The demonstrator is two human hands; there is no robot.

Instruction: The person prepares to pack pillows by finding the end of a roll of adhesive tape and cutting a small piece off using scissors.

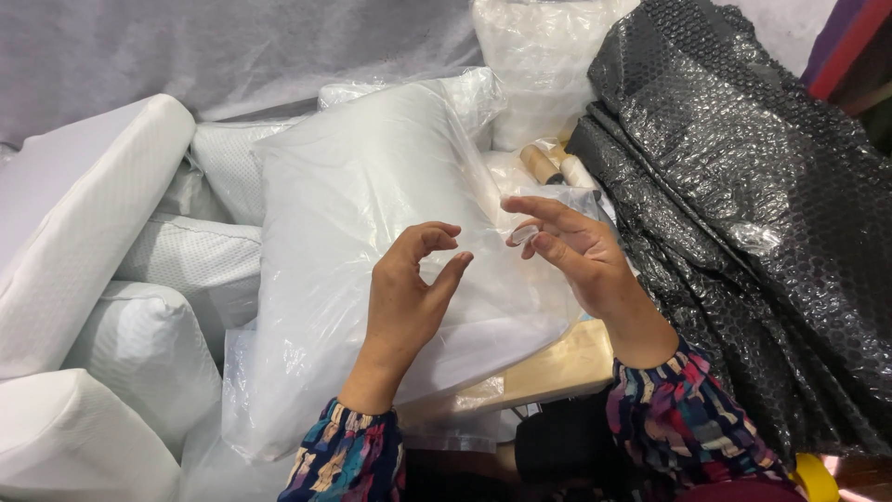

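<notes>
so right hand [581, 256] fingers pinched clear tape strip [525, 234] beside bagged pillow [390, 242]; left hand [409, 293] fingers half-curled, empty; sealing step, needs aligned press.

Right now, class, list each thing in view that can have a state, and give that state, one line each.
Left hand: fingers curled, holding nothing.
Right hand: pinching a small clear piece.
Bagged pillow: inside clear plastic, lying flat.
White cushions: unbagged, piled up.
Black bubble wrap: crumpled, draped.
</notes>
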